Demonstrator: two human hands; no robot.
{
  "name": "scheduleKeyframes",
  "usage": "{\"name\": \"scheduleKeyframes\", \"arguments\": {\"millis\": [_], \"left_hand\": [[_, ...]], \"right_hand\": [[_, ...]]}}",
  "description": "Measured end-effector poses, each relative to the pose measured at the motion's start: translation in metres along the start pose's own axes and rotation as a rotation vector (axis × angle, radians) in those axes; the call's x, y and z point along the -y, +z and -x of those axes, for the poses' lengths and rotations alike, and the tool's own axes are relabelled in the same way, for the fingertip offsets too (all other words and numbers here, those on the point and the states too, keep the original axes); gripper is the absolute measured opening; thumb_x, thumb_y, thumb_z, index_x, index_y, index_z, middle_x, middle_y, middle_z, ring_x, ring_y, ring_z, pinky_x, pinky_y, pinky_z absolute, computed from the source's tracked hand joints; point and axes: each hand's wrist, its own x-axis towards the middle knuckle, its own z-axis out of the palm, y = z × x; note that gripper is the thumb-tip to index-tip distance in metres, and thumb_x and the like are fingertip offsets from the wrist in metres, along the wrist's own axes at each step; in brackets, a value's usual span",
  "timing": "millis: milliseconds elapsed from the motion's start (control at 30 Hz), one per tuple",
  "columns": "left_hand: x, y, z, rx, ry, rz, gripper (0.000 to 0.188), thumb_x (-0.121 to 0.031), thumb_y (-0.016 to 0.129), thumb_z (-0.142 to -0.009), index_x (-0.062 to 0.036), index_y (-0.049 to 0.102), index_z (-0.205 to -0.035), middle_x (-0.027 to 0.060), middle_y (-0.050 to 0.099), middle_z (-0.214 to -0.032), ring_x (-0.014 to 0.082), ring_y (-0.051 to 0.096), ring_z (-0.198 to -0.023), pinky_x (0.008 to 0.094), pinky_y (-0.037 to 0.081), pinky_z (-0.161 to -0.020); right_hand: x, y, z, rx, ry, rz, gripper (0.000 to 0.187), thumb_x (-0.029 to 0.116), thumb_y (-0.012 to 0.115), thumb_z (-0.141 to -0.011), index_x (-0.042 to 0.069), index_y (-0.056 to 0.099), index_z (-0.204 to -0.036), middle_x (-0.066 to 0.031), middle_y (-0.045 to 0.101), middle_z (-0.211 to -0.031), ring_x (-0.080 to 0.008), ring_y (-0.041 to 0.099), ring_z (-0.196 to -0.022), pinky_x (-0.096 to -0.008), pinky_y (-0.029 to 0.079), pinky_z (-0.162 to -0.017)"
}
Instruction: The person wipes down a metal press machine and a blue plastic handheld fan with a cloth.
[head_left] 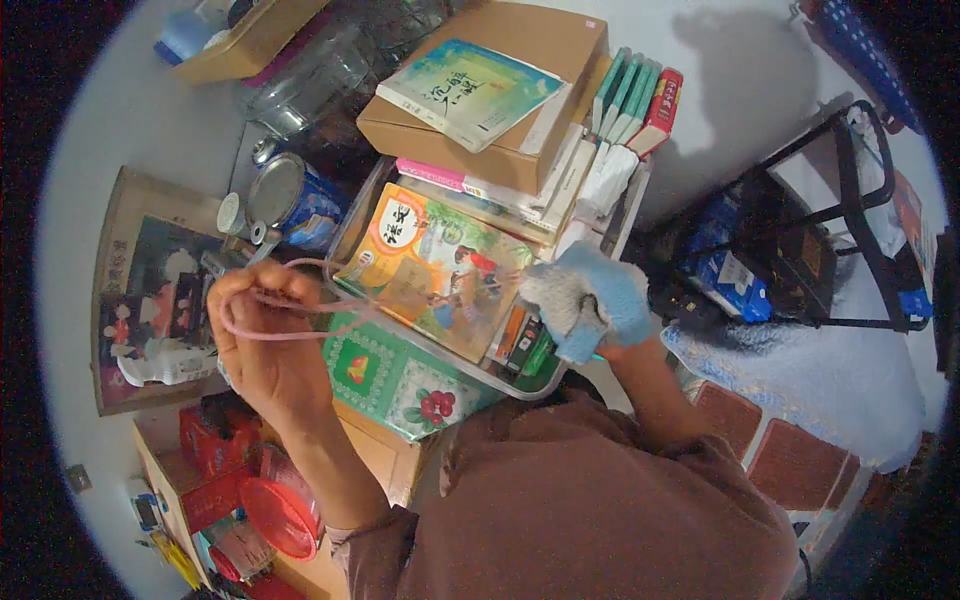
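Pink cord [285,337] in left hand [270,360], lettered book [440,270]

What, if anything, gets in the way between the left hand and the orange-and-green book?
Only the pink cord visibly does: held in the left hand, it stretches toward the lower-left part of the orange-and-green book. Where its far end stops is hard to make out.
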Motion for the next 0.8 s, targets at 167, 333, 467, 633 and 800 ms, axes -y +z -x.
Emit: {"name": "scheduleKeyframes", "arguments": {"millis": [167,333,467,633,800], "left_hand": [[0.02,0.013,0.008,0.105,-0.206,-0.291,0.013,-0.015,0.057,-0.095,-0.004,0.061,-0.102,0.0063,0.063,-0.092,0.0132,0.059,-0.076,0.0248,0.048,-0.071],[0.03,0.054,0.006,0.187,-0.125,-0.222,0.016,-0.015,0.062,-0.092,-0.0034,0.058,-0.102,0.0088,0.062,-0.097,0.0143,0.06,-0.078,0.0287,0.051,-0.071],[0.035,0.068,-0.004,0.241,-0.103,-0.113,0.008,-0.011,0.06,-0.093,-0.0055,0.058,-0.098,0.0103,0.061,-0.101,0.0139,0.06,-0.081,0.0291,0.052,-0.072],[0.103,0.036,0.02,0.61,-0.24,-0.882,0.032,-0.013,0.064,-0.086,-0.0069,0.056,-0.117,0.0141,0.055,-0.122,0.024,0.064,-0.095,0.0363,0.053,-0.078],[0.139,0.006,0.067,0.786,0.258,-1.701,0.059,-0.026,0.066,-0.078,-0.0123,0.046,-0.132,0.0192,0.044,-0.136,0.0347,0.062,-0.101,0.0457,0.053,-0.08]], "right_hand": [[-0.025,0.007,0.01,-0.017,0.031,0.148,0.032,0.01,0.079,-0.07,0.001,0.065,-0.098,-0.0103,0.065,-0.076,-0.0212,0.066,-0.064,-0.0326,0.053,-0.056],[-0.042,-0.003,0.013,0.063,-0.086,0.302,0.028,0.013,0.075,-0.075,0.002,0.065,-0.099,-0.0084,0.067,-0.082,-0.0176,0.067,-0.073,-0.0291,0.054,-0.065],[-0.044,-0.014,0.018,-0.056,0.313,0.048,0.011,0.009,0.062,-0.087,-0.002,0.064,-0.089,-0.0062,0.061,-0.088,-0.0125,0.057,-0.073,-0.0261,0.047,-0.065],[0.0,-0.011,0.006,-0.045,0.226,0.027,0.021,0.012,0.053,-0.089,-0.005,0.062,-0.082,-0.008,0.059,-0.073,-0.0137,0.052,-0.059,-0.0259,0.042,-0.054],[0.052,-0.012,-0.026,0.523,0.215,-0.221,0.026,0.018,0.053,-0.087,0.0,0.062,-0.07,-0.0064,0.058,-0.059,-0.0141,0.052,-0.05,-0.0274,0.04,-0.046]]}}
